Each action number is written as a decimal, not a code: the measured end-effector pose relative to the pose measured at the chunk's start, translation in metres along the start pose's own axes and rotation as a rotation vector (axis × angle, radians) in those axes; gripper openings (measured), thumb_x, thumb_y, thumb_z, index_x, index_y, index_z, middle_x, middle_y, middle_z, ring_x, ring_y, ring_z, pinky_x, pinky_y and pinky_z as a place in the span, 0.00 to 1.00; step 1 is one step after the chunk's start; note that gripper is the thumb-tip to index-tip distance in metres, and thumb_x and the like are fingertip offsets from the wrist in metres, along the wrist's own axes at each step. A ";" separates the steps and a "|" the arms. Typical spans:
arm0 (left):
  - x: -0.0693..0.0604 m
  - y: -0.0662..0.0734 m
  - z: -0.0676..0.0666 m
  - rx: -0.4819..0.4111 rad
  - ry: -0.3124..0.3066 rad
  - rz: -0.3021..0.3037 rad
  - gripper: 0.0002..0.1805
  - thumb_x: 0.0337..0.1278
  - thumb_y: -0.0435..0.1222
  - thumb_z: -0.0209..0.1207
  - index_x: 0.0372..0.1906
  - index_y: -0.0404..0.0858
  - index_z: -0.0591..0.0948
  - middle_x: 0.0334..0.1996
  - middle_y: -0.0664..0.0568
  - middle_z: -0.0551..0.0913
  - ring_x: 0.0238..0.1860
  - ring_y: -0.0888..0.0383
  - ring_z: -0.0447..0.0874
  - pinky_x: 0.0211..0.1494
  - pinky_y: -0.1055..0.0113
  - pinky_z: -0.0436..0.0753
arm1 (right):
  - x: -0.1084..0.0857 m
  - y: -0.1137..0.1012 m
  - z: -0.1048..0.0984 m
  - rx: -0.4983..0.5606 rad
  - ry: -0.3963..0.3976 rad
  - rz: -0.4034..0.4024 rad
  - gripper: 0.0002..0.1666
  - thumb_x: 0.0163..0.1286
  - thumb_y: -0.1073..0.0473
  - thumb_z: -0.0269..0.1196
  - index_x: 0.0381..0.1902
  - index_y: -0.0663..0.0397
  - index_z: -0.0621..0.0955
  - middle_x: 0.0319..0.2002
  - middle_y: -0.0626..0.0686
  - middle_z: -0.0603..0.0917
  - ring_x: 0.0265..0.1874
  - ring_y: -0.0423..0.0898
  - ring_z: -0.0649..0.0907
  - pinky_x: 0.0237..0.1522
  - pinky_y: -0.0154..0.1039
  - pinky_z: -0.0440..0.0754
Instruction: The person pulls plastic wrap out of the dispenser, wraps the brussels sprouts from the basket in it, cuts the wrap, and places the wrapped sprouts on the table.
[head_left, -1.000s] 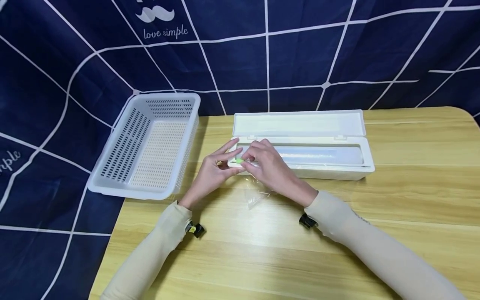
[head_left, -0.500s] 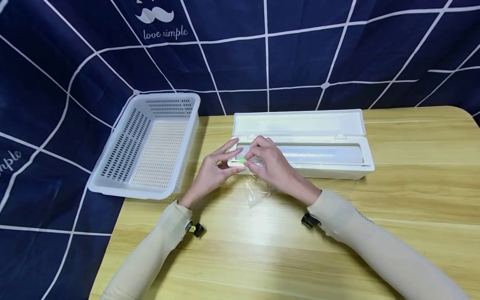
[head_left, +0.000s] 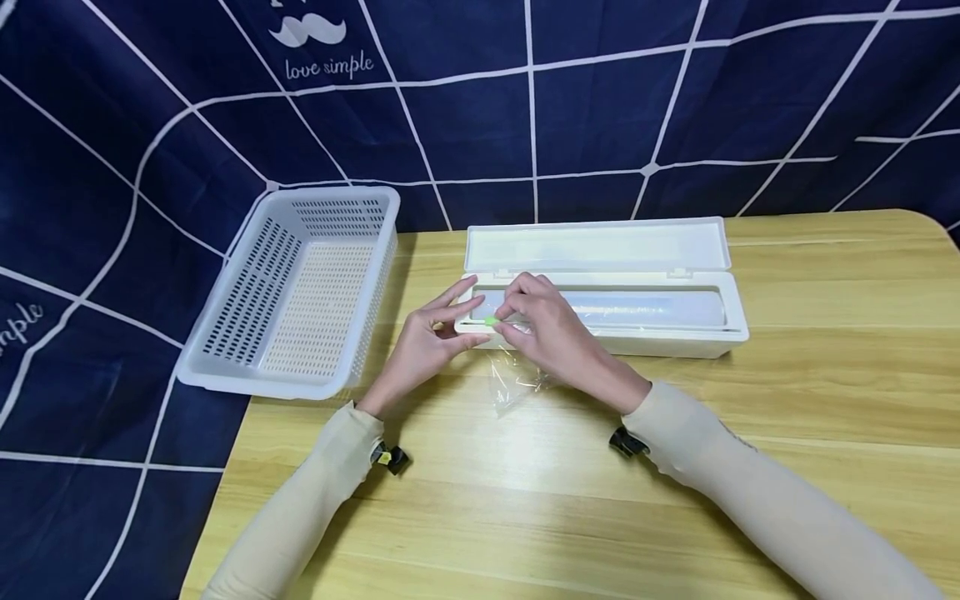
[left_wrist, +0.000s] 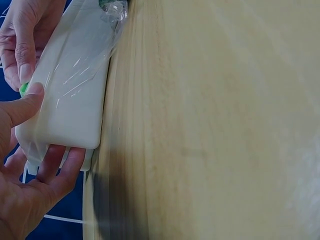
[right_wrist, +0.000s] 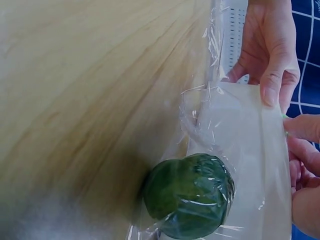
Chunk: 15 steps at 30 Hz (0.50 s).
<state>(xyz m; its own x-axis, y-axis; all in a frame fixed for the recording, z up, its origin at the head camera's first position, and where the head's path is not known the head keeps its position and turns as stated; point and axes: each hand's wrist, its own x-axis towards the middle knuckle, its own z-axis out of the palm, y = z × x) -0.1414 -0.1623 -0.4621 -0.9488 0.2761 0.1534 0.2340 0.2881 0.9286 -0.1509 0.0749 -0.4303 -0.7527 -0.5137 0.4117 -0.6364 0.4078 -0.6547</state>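
A white cling film dispenser [head_left: 660, 344] lies along the back of the table, its lid [head_left: 600, 248] raised and a film roll [head_left: 652, 308] inside. My left hand [head_left: 423, 342] grips its left end, thumb at the front edge and fingers around the end. With thumb and forefinger, my right hand [head_left: 555, 329] pinches a small green slide cutter [head_left: 491, 321] on the front rail, just right of the left thumb. Clear cling film [head_left: 513, 387] hangs over the front. In the right wrist view, a green bell pepper [right_wrist: 187, 195] lies under film against the dispenser; my arm hides it from the head camera.
A white perforated plastic basket [head_left: 360, 333] stands at the left of the wooden table [head_left: 525, 517]. Behind the table hangs a dark blue cloth [head_left: 600, 108] with white lines.
My right hand and the green slide cutter have moved slightly to the right along the rail. The left hand keeps its grip on the dispenser's left end.
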 end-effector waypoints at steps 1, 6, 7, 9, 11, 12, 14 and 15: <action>0.000 0.000 0.000 0.001 -0.001 -0.002 0.30 0.61 0.32 0.79 0.68 0.43 0.85 0.78 0.65 0.74 0.28 0.55 0.70 0.31 0.73 0.74 | 0.000 0.000 0.000 -0.001 0.001 0.002 0.06 0.68 0.71 0.76 0.40 0.67 0.89 0.43 0.55 0.81 0.47 0.56 0.78 0.54 0.50 0.80; 0.001 0.000 0.000 0.001 -0.008 -0.007 0.31 0.60 0.32 0.79 0.69 0.44 0.85 0.78 0.67 0.73 0.30 0.57 0.72 0.32 0.73 0.75 | -0.003 0.001 -0.002 -0.003 0.007 0.005 0.06 0.67 0.71 0.77 0.41 0.67 0.90 0.43 0.55 0.81 0.46 0.56 0.77 0.53 0.50 0.79; 0.001 0.000 0.000 0.001 -0.009 -0.007 0.31 0.60 0.32 0.79 0.69 0.43 0.85 0.78 0.66 0.73 0.29 0.57 0.71 0.32 0.73 0.75 | -0.003 0.001 -0.003 -0.004 0.008 0.007 0.06 0.67 0.71 0.77 0.41 0.66 0.90 0.43 0.55 0.82 0.46 0.56 0.77 0.53 0.50 0.79; 0.001 0.000 0.001 0.002 -0.012 -0.005 0.31 0.60 0.31 0.79 0.69 0.43 0.85 0.78 0.66 0.73 0.27 0.57 0.68 0.31 0.73 0.74 | -0.004 0.002 -0.004 -0.007 0.009 0.006 0.06 0.67 0.71 0.77 0.40 0.66 0.90 0.43 0.55 0.82 0.47 0.56 0.78 0.53 0.50 0.80; 0.001 0.000 0.001 0.006 -0.010 -0.006 0.31 0.60 0.32 0.79 0.69 0.44 0.85 0.78 0.67 0.73 0.25 0.57 0.66 0.30 0.73 0.73 | -0.004 0.002 -0.005 -0.008 0.010 0.007 0.06 0.67 0.71 0.77 0.40 0.66 0.90 0.43 0.55 0.82 0.47 0.57 0.78 0.53 0.51 0.80; 0.001 0.000 0.000 0.008 -0.008 -0.007 0.31 0.60 0.32 0.80 0.69 0.44 0.85 0.78 0.67 0.73 0.25 0.57 0.65 0.29 0.73 0.72 | -0.005 0.003 -0.006 -0.010 0.010 0.009 0.06 0.67 0.71 0.77 0.40 0.66 0.90 0.43 0.55 0.82 0.47 0.57 0.78 0.54 0.51 0.80; 0.000 0.001 0.000 0.012 -0.005 -0.007 0.31 0.60 0.32 0.80 0.69 0.44 0.85 0.78 0.68 0.73 0.24 0.57 0.64 0.29 0.73 0.72 | -0.006 0.003 -0.008 -0.012 0.008 0.011 0.06 0.67 0.70 0.77 0.40 0.65 0.89 0.43 0.55 0.82 0.47 0.57 0.79 0.54 0.51 0.80; 0.000 0.001 0.000 0.014 -0.002 -0.008 0.31 0.61 0.33 0.80 0.69 0.44 0.85 0.78 0.68 0.73 0.24 0.57 0.63 0.29 0.73 0.71 | -0.006 0.003 -0.008 -0.013 0.007 0.013 0.06 0.67 0.70 0.77 0.40 0.65 0.90 0.43 0.55 0.82 0.47 0.57 0.79 0.54 0.52 0.80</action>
<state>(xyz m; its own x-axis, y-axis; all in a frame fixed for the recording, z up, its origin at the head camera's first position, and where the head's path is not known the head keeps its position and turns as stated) -0.1408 -0.1625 -0.4610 -0.9502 0.2756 0.1457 0.2297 0.3029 0.9249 -0.1496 0.0855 -0.4296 -0.7623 -0.5031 0.4073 -0.6283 0.4241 -0.6522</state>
